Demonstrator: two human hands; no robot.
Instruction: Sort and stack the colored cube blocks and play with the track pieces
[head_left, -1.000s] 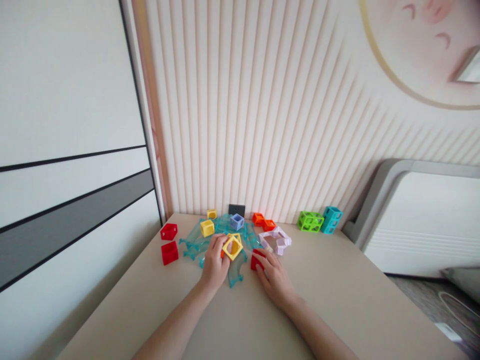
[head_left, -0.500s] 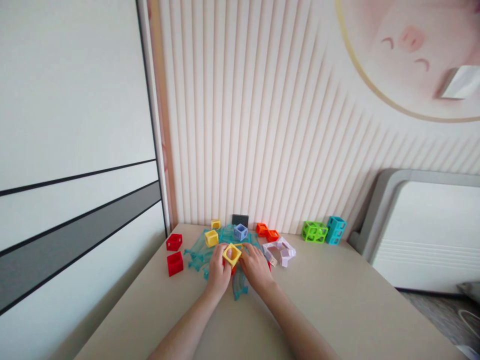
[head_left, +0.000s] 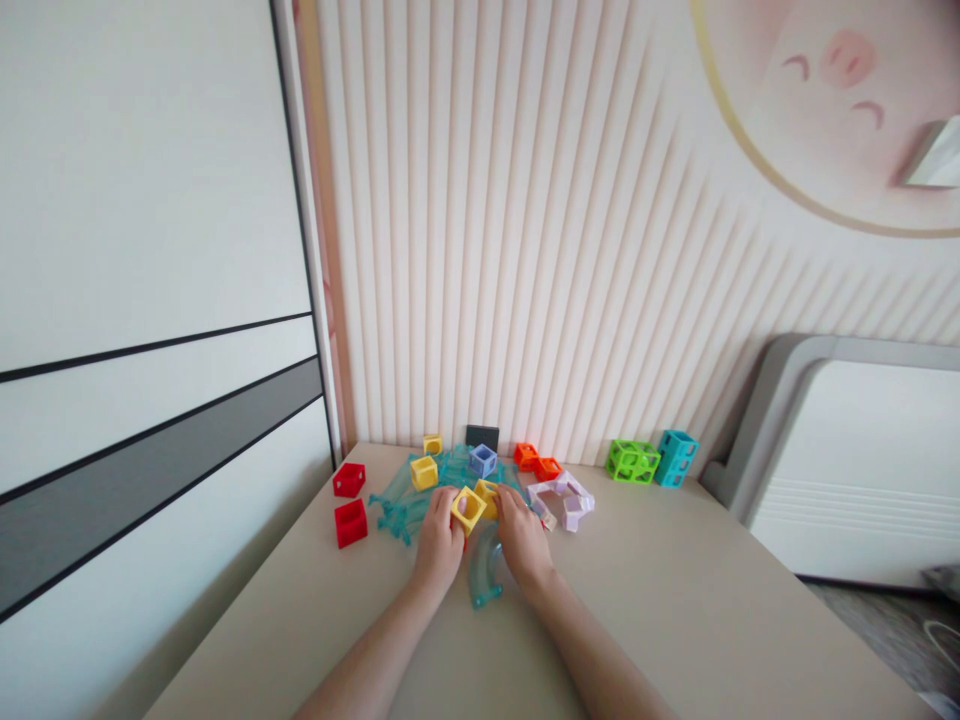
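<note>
Pinching a yellow cube frame (head_left: pixel 467 508) between them, the left hand (head_left: pixel 439 545) and right hand (head_left: pixel 523 538) meet near the worktop's (head_left: pixel 675 590) far edge, over clear curved track pieces (head_left: pixel 486 570). Red cubes (head_left: pixel 351 522), lilac pieces (head_left: pixel 564 496) and green blocks (head_left: pixel 633 461) lie loose and unjoined, so most assembly looks undone.

A beige table (head_left: pixel 675 600) carries two red cubes (head_left: pixel 350 505) well left of the left hand (head_left: pixel 439 540), clear teal track pieces (head_left: pixel 420 495) under both hands, and green (head_left: pixel 634 461) and teal frames (head_left: pixel 675 458) far right of the right hand (head_left: pixel 523 535).
</note>
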